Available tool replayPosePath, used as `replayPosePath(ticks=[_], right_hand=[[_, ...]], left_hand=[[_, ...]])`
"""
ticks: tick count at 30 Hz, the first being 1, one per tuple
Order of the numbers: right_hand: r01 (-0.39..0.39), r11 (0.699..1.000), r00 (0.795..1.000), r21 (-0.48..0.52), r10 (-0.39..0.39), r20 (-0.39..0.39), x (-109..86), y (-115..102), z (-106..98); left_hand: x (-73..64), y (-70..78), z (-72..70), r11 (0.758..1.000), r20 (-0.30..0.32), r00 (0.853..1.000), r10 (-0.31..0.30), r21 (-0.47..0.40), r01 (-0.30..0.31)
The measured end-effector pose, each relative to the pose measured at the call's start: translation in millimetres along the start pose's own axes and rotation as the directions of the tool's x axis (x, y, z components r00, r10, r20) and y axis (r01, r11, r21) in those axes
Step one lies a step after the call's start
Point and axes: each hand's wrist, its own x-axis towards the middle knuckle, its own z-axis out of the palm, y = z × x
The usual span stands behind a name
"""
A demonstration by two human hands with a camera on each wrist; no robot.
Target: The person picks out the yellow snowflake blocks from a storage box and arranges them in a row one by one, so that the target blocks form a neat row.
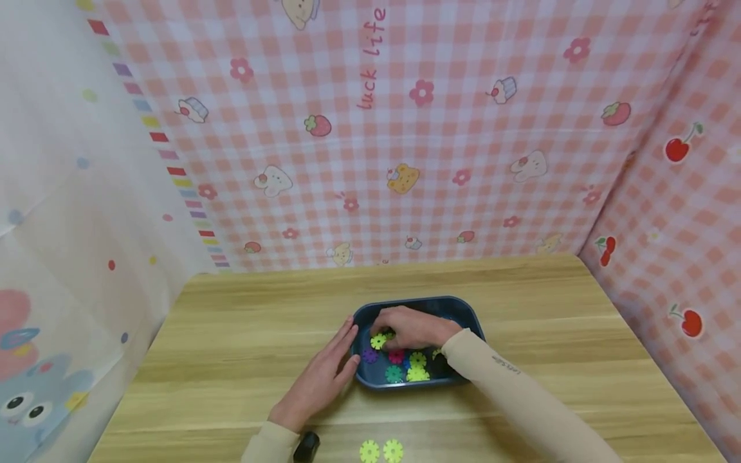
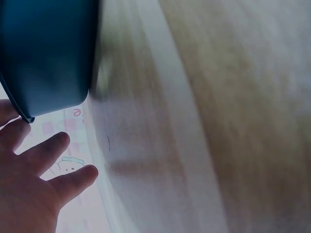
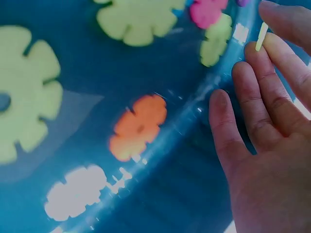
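Note:
My right hand (image 1: 412, 328) reaches into a dark blue tray (image 1: 384, 387) and pinches a yellow-green notched plastic disc (image 1: 378, 341) by its fingertips. In the right wrist view that disc shows edge-on as a thin strip (image 3: 262, 37) between thumb and forefinger. My left hand (image 1: 317, 382) lies at the tray's left side, its fingers extended and touching the rim. Inside the tray are a purple disc (image 1: 370, 355), a red-pink disc (image 1: 396, 356), a green disc (image 1: 394, 374) and several yellow ones. An orange disc (image 3: 138, 127) and a white-looking disc (image 3: 75, 193) appear in the right wrist view.
Two yellow-green discs (image 1: 369, 451) lie side by side near the front edge of the wooden table (image 1: 260, 328). A black object (image 1: 307, 447) is beside the left wrist. Behind the table hangs a pink checked cloth (image 1: 370, 141), with more printed cloth on both sides.

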Motion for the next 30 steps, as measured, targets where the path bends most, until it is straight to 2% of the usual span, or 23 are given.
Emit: replayPosePath(ticks=[15,22,30], right_hand=[[-0.049,0.996,0.993,0.07,0.056,-0.1,-27.4,-13.6,-24.2],[-0.011,0.997,0.985,0.075,0.024,-0.169,-39.2,-19.6,-29.8],[0.043,0.994,0.97,0.105,-0.017,-0.241,-52.5,-28.5,-26.8]], left_hand=[[-0.2,-2.7,-0.7,1.0,-0.014,1.0,0.026,0.006,-0.026],[-0.3,-1.6,-1.7,1.0,-0.016,0.999,0.03,0.009,-0.03],[-0.2,-0.2,-1.7,0.999,-0.028,0.998,0.047,0.014,-0.047]])
